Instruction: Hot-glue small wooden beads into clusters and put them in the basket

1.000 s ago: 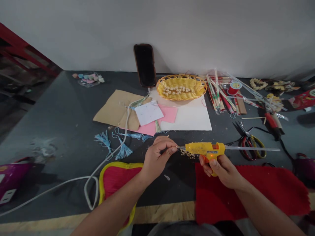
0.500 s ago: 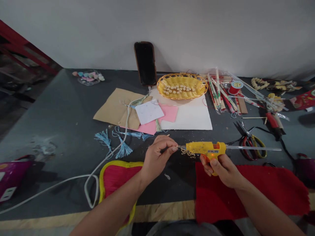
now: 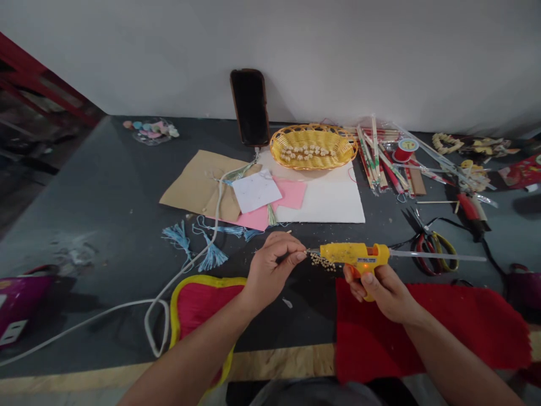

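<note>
A yellow hot glue gun (image 3: 355,253) is gripped in my right hand (image 3: 382,287), its nozzle pointing left and an orange light lit on its handle. From its back sticks a long clear glue stick (image 3: 439,256). My left hand (image 3: 276,268) pinches something tiny at the nozzle tip, too small to make out. Beneath the gun lies a small heap of pale beads (image 3: 323,263). Farther back, a yellow woven basket (image 3: 313,163) holds several small pale bead clusters (image 3: 302,151).
Blue tassels (image 3: 213,257) lie left of my hands, near a white cable (image 3: 186,269). Scissors (image 3: 431,248) rest at the right. Red felt (image 3: 431,332) lies under my right forearm. A phone (image 3: 250,107) leans on the wall behind papers (image 3: 257,192).
Almost nothing differs. The glue gun has shifted very slightly right, while both hands keep their holds.
</note>
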A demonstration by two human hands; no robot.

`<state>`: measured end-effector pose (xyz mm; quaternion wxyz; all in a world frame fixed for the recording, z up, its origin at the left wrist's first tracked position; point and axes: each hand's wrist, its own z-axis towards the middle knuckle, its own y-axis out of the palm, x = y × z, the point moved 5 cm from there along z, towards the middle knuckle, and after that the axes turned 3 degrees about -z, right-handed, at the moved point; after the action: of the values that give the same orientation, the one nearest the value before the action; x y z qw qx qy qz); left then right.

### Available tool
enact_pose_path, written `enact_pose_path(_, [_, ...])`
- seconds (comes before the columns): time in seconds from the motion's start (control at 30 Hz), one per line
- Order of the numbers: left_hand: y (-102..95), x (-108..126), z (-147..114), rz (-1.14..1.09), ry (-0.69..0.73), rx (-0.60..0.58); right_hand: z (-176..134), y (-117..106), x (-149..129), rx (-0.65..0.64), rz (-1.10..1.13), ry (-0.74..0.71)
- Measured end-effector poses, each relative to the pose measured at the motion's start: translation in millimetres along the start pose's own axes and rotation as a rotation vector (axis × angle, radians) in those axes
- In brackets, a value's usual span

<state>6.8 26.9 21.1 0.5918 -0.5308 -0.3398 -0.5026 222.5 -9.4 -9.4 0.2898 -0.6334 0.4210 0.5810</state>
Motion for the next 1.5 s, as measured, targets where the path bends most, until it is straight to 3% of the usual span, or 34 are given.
enact_pose_path(0.43, [2.5, 1.8, 1.5, 0.036, 0.042, -0.036, 3.7, -0.8, -4.7, 0.003, 0.062, 0.015])
enact_pose_path(0.5, [2.2, 1.3, 1.5, 0.039, 0.039, -0.032, 4.4, -7.1, -4.2, 0.065, 0.098, 0.038])
enact_pose_path(0.63, [0.6, -0.3, 1.0, 0.032, 0.037, -0.003, 9.6, -35.0, -8.4, 0.36, 0.135, 0.091])
enact_pose_path(0.7, [0.3, -0.4, 0.7, 0.033, 0.042, 0.007, 18.3, -49.1, -18.2, 0.442, 0.108, 0.095])
enact_pose_path(0.8, [1.7, 0.8, 0.1, 0.035, 0.06, -0.004, 42.4, -63.0, -31.5, 0.37, -0.005, 0.182])
enact_pose_path(0.93, [3.4, 1.7, -0.2, 0.048, 0.084, -0.013, 78.9, -78.9, -40.1, 0.273, -0.217, 0.177])
enact_pose_path(1.03, [2.6, 0.7, 0.1, 0.059, 0.093, 0.001, 92.0, -93.3, -39.3, 0.339, -0.427, 0.167])
enact_pose_path(1.13, [1.7, 0.9, 0.0, 0.061, 0.095, 0.008, 82.2, -100.6, -50.1, 0.482, -0.829, 0.105])
enact_pose_path(1.2, [2.3, 2.6, -0.4, 0.065, 0.102, -0.001, 65.7, -90.8, -63.2, 0.542, -1.101, 0.003])
enact_pose_path(1.27, [4.1, 5.1, -0.9, 0.066, 0.12, -0.02, 47.3, -68.5, -71.6, 0.505, -1.208, -0.124])
enact_pose_path(1.4, [8.7, 7.9, -2.0, 0.072, 0.155, -0.062, 24.6, -19.4, -56.9, 0.21, -1.169, -0.132])
enact_pose_path(1.5, [9.7, 6.6, -2.0, 0.085, 0.149, -0.067, 21.2, -5.3, -35.0, 0.061, -1.171, -0.045])
